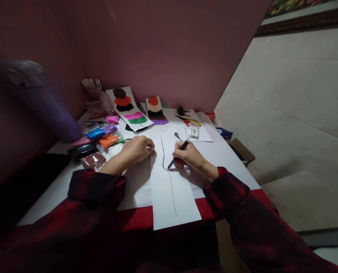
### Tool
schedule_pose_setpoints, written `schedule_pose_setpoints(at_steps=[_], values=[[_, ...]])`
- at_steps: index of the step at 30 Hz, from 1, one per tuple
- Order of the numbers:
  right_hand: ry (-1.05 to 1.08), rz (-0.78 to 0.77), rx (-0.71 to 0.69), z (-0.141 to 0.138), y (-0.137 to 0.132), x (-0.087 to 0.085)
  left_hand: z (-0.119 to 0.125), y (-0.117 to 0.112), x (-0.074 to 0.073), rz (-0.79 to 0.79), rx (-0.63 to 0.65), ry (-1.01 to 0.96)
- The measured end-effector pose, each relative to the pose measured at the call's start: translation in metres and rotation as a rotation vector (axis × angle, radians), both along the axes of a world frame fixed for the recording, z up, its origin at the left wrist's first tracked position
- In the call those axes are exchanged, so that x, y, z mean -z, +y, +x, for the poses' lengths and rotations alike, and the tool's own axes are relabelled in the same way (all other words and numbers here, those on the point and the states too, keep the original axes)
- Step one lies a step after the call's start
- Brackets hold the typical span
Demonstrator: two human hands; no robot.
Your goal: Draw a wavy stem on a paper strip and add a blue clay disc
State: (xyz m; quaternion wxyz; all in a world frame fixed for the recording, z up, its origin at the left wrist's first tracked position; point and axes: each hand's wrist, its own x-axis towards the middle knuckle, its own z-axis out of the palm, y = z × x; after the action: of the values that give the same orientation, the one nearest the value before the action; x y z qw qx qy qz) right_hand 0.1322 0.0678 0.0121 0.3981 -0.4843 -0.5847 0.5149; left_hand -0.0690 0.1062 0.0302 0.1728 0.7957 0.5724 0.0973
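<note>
A black pen (178, 155) is in my right hand (196, 154), closed around it. The pen's tip meets a wavy black line on a long white strip of paper (174, 199). Above the tip the line is thicker; below, it runs on thin towards the near end. My left hand (137, 149) is closed, its fingers bent and pressing on the left edge of the strip. The near end of the strip hangs over the table's front edge. Shadow hides part of the left fingertips.
Bagged coloured clay packs (109, 141) lie left, beside a purple bottle (46, 98). Behind are painted strips (133, 108), with another painted piece (154, 108) beside them. Scissors (193, 122) and a small clear case (193, 131) sit back right. A wall borders the right side.
</note>
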Motion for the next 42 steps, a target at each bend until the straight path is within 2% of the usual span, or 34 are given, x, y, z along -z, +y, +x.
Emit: schedule_pose_setpoints(at_steps=[20, 27, 35, 42], values=[[-0.021, -0.005, -0.03, 0.003, -0.0024, -0.0028, -0.0007, 0.0006, 0.0006, 0.003, 0.015, -0.008], [-0.012, -0.005, 0.015, 0.001, -0.0048, -0.0057, -0.0008, 0.0005, 0.0005, 0.006, 0.02, -0.013], [-0.044, -0.007, -0.015, 0.003, -0.0037, -0.0052, -0.0008, 0.0005, 0.0003, 0.006, 0.021, -0.007], [-0.012, -0.002, 0.015, 0.0013, -0.005, -0.0051, -0.0006, -0.0006, -0.0002, 0.008, 0.021, -0.018]])
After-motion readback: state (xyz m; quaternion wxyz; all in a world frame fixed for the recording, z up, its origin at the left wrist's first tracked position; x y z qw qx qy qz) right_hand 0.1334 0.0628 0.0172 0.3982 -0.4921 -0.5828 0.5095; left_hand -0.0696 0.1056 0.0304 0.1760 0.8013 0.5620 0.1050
